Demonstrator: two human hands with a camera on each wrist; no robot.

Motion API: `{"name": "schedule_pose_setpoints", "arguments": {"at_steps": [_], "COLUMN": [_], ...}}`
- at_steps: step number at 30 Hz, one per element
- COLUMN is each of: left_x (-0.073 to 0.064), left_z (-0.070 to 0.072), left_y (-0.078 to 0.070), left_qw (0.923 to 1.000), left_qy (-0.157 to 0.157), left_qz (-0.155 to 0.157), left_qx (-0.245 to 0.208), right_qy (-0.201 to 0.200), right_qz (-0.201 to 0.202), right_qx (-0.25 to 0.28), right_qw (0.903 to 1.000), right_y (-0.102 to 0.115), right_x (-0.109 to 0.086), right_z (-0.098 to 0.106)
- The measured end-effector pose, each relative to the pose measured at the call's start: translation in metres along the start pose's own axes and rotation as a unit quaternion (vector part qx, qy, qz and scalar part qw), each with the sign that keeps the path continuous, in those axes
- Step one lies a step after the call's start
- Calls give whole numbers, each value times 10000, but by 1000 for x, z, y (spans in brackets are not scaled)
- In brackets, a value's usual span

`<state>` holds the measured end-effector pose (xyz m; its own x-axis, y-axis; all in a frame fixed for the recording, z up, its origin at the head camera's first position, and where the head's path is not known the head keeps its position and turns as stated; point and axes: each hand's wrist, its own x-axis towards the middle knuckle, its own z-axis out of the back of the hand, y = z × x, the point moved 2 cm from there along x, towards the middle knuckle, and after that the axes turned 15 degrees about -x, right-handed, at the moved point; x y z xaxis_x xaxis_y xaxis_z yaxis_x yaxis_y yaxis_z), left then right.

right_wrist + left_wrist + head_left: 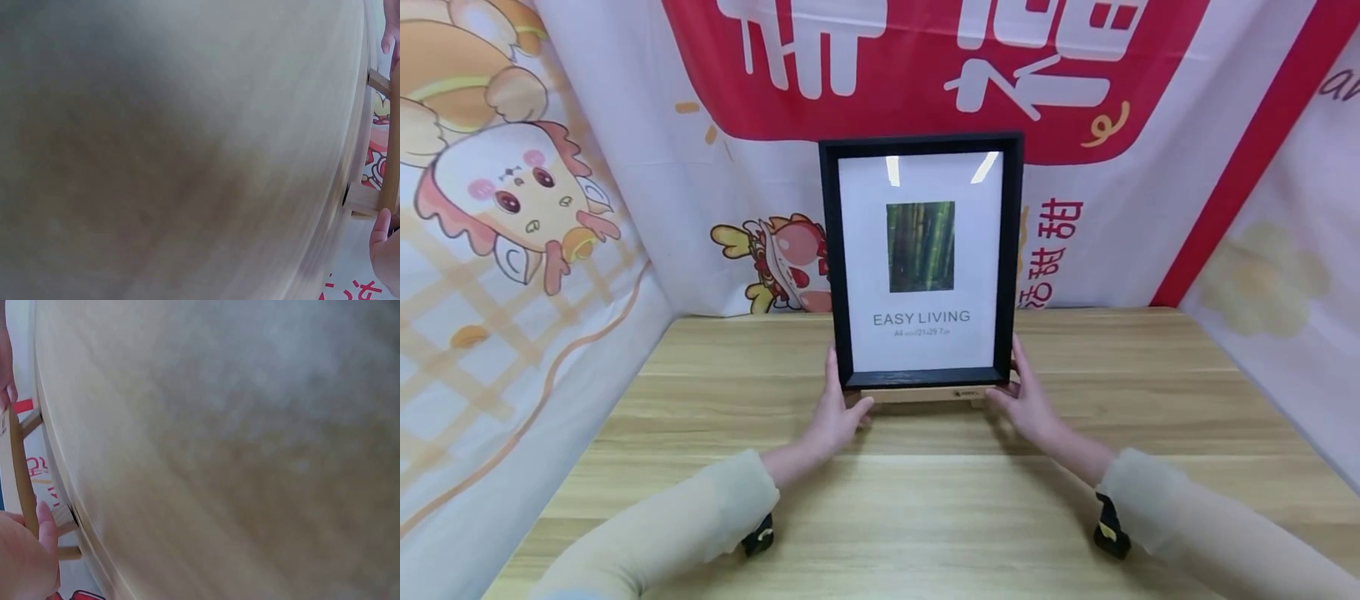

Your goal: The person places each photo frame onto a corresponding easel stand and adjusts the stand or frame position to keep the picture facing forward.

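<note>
A black picture frame stands upright on the light wooden ledge of a small easel. Behind its glass is a white sheet with a bamboo picture and the words EASY LIVING. My left hand grips the left end of the ledge, thumb in front and fingers beside the frame's lower corner. At the opposite end, my right hand holds the ledge in the same way. Short wooden legs show under the ledge in the left wrist view. Most of the easel is hidden behind the frame.
Wood-grain tabletop spreads in front of and around the easel. A printed cloth with red and white lettering hangs close behind the frame, and more printed cloth walls the left side. Light strips reflect in the glass.
</note>
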<state>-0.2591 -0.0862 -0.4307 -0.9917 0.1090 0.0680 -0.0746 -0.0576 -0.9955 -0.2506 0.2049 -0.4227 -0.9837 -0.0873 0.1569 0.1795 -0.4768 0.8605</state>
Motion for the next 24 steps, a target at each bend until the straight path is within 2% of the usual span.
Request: {"name": "schedule_pose_setpoints", "arguments": {"at_steps": [6,18,21,24], "left_x": [6,9,7,3], "left_z": [0,-6,-2,10], "left_y": [0,2,4,5], "left_qw": [10000,9999,9997,9989], "left_qy": [84,129,157,251], "left_qz": [18,18,-155,-286], "left_qx": [-25,-3,91,283], "right_qy": [-98,-235,-150,-88], "right_qz": [-113,-45,-48,-27], "right_qx": [-264,-225,-199,-90], "right_qw": [9995,9995,9997,9999], "right_y": [0,-3,-5,-5], "right_x": [-4,-6,-9,-15], "right_z": [1,3,4,9]}}
